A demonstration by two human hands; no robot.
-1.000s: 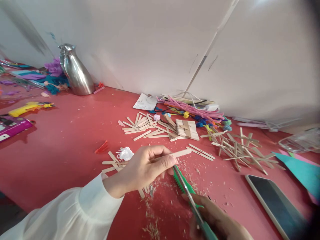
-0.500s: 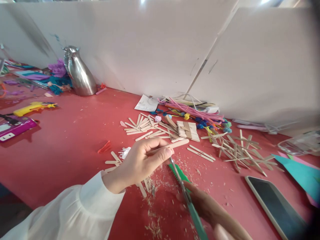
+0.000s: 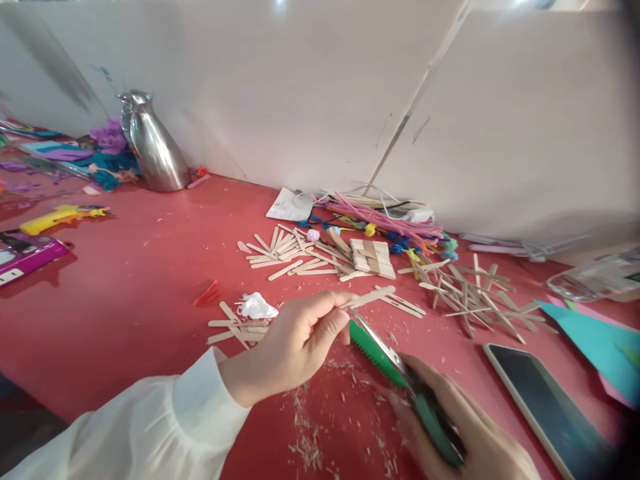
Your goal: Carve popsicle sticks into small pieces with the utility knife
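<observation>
My left hand (image 3: 295, 340) pinches a wooden craft stick (image 3: 373, 297) between thumb and fingers, its rounded end pointing right. In my right hand (image 3: 465, 420) are green-handled scissors (image 3: 385, 350), whose metal blade tip meets the stick beside my left fingertips. A green toothed guard or edge runs along the scissors' lower side. Below my hands, wood splinters (image 3: 307, 447) are scattered on the red table (image 3: 150, 280). Just beyond the held stick lie two slotted sticks (image 3: 403, 305).
Loose sticks (image 3: 285, 250), a bundled stick panel (image 3: 373, 258) and pink pipe cleaners (image 3: 370, 213) lie ahead. On the right are a stick pile (image 3: 473, 297), a phone (image 3: 545, 407) and teal paper (image 3: 595, 340). A steel jug (image 3: 155, 147) and yellow glue gun (image 3: 65, 217) sit left.
Both hands have shifted slightly right. The scissors have turned, showing more of the green toothed part, and my right hand has come further into view around the handles.
</observation>
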